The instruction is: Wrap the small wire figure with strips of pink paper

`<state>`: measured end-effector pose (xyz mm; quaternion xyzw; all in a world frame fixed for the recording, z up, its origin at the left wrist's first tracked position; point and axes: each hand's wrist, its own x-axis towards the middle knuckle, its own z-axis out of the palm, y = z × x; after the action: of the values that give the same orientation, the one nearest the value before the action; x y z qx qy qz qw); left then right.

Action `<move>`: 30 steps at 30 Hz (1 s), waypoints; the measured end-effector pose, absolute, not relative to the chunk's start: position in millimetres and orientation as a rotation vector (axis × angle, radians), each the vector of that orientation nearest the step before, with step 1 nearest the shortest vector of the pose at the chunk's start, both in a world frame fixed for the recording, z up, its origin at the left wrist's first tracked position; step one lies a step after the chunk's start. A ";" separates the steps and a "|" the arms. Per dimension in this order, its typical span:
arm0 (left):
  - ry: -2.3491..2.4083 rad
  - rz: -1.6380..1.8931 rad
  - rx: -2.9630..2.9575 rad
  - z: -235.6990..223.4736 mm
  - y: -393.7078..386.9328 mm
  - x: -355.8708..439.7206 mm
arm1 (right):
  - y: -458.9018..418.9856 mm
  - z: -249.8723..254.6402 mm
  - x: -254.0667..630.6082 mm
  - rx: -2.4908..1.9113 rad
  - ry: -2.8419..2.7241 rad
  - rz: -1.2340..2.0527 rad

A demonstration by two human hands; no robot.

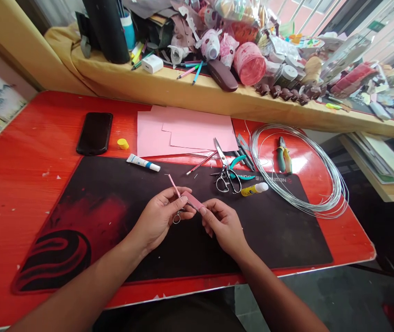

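Over the desk mat, my left hand [155, 216] pinches a pink-wrapped wire [173, 184] whose thin end points up and away, with a small metal ring [176, 218] showing under the fingers. A narrow pink paper strip [192, 200] runs between my two hands. Its other end sits between the thumb and fingers of my right hand [226, 225]. Where strip and wire meet is hidden by my left fingertips. Beyond the hands lie scissors [221, 159], a yellow glue stick [255, 189] with a white end, and a white glue tube [143, 162].
Pink paper sheets [202, 129] lie at the back of the red desk. To their left are a black phone [95, 133] and a yellow cap [122, 144]. A coil of silver wire [335, 184] encircles pliers [283, 157] at right. The ledge [114, 80] behind is cluttered.
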<state>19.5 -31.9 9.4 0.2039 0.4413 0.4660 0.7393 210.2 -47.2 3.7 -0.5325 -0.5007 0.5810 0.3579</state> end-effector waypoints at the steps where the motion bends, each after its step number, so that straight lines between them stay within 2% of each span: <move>1: 0.973 1.027 0.448 9.2 -31.8 19.4 | -47.1 3.9 210.1 -1.372 -1.294 1.500; 30: 0.991 1.068 0.321 6.8 -29.9 19.3 | -45.7 6.0 207.7 -1.364 -1.267 1.516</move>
<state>19.3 -29.9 6.8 0.1458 0.4507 0.4858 0.7346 207.7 -45.7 6.0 -0.5295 -0.4920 0.5886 0.3621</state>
